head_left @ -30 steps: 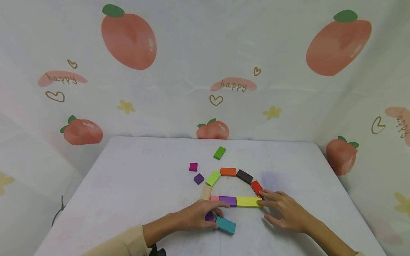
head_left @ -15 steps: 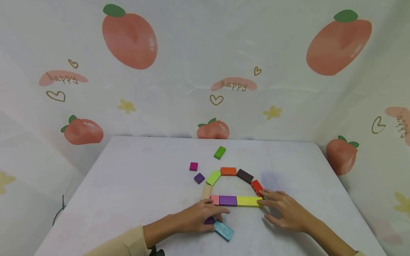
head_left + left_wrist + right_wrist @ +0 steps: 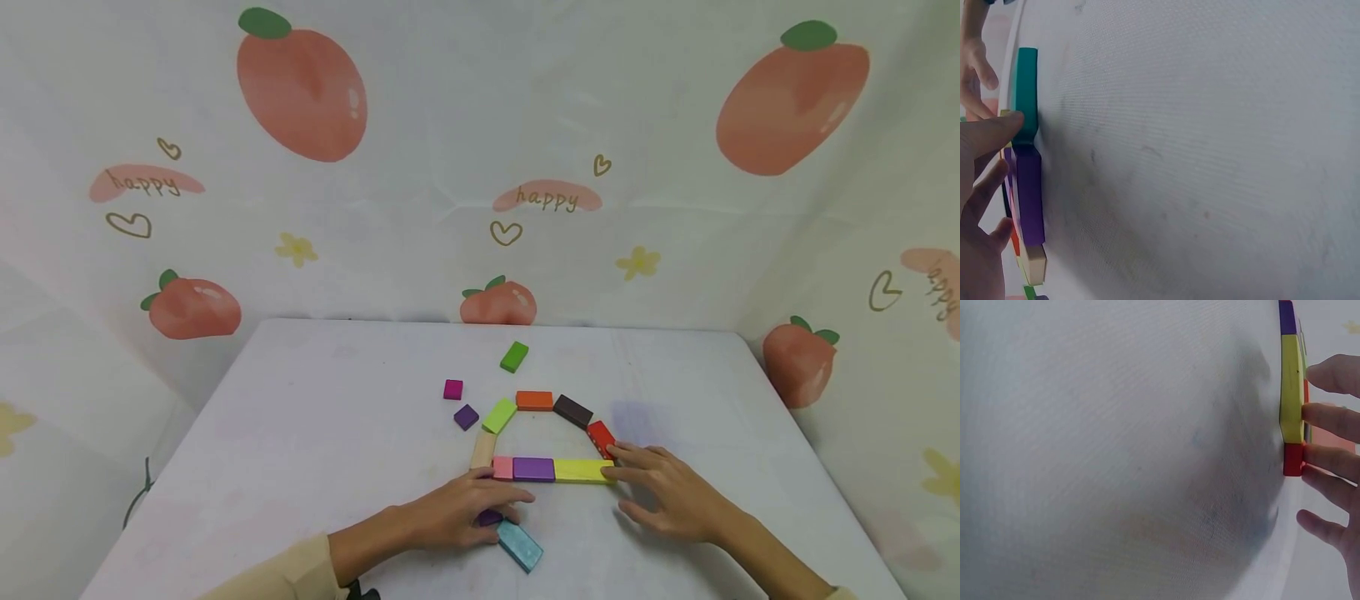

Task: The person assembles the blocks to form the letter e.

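Note:
In the head view my left hand (image 3: 457,510) lies over a dark purple block (image 3: 490,518), mostly hidden beneath it. Its thumb touches the near end of a teal block (image 3: 521,547), which points slantwise toward the front. The left wrist view shows that teal block (image 3: 1026,94) end to end with the purple block (image 3: 1030,197). Fingertips of my right hand (image 3: 667,496) rest on a red block (image 3: 601,438) and the right end of a yellow block (image 3: 581,471). Left of the yellow one lie a purple block (image 3: 533,470) and a pink block (image 3: 503,468) in a row.
A beige block (image 3: 483,451), lime block (image 3: 500,416), orange block (image 3: 535,401) and dark brown block (image 3: 573,411) curve toward the red one. Beyond lie a green block (image 3: 514,357), a magenta block (image 3: 453,389) and a small purple block (image 3: 466,417) on the white table (image 3: 337,400).
The teal block has turned and shifted slightly left and toward the front, its outer end swinging nearer. My left hand has moved slightly with it. The right hand stays in place.

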`<state>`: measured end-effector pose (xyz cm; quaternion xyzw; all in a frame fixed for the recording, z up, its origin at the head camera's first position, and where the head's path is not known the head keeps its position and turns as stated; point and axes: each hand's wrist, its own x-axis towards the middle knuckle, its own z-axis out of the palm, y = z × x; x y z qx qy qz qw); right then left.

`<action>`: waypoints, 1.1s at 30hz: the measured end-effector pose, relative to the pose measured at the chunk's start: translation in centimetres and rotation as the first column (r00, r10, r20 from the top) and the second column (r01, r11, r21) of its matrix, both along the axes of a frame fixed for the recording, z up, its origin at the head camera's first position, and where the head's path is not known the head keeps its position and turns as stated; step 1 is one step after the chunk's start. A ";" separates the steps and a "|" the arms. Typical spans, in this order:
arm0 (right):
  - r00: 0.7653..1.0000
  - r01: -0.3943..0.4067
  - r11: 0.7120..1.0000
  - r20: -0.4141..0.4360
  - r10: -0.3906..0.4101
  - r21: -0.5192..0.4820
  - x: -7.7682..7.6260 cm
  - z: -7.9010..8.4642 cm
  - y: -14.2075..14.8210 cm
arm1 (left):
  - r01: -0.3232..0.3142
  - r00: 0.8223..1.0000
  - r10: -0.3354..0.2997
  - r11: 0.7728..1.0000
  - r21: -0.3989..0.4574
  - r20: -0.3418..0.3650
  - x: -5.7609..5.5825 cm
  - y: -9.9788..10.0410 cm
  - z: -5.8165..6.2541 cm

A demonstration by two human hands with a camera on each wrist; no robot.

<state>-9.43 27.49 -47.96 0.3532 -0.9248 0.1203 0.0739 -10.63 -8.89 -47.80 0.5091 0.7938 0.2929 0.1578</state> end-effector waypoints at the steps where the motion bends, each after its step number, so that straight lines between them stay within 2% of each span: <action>1: 1.000 0.001 1.000 -0.002 -0.001 0.001 0.0 0.0 0.0 | 0.000 1.000 0.000 1.000 0.000 0.003 0.0 -0.1 0.0; 5: 1.000 0.005 1.000 -0.001 -0.005 0.003 0.0 0.1 -0.1 | 0.007 1.000 -0.007 1.000 0.004 0.026 0.0 -0.3 0.0; 33: 1.000 0.000 1.000 0.007 0.000 -0.002 0.0 0.2 0.0 | 0.008 1.000 -0.007 1.000 -0.023 0.030 0.0 -0.5 0.3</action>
